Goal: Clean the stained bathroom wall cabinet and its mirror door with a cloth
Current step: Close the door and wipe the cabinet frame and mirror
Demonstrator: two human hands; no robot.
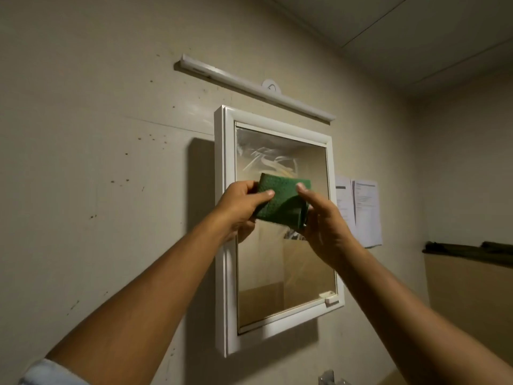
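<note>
A white-framed wall cabinet (225, 245) hangs on the beige wall, its mirror door (302, 268) shut. White smears streak the upper part of the mirror. In front of the mirror's upper half I hold a folded green cloth (280, 207) with both hands. My left hand (241, 207) pinches its left edge with thumb on top. My right hand (319, 218) grips its right edge, fingers curled around it.
A long white light bar (249, 84) is fixed above the cabinet. Papers (363, 209) are stuck to the wall right of it. The wall on the left is dotted with dark spots. A dark ledge (466, 252) runs along the right wall. A metal fitting (329, 377) shows at the bottom.
</note>
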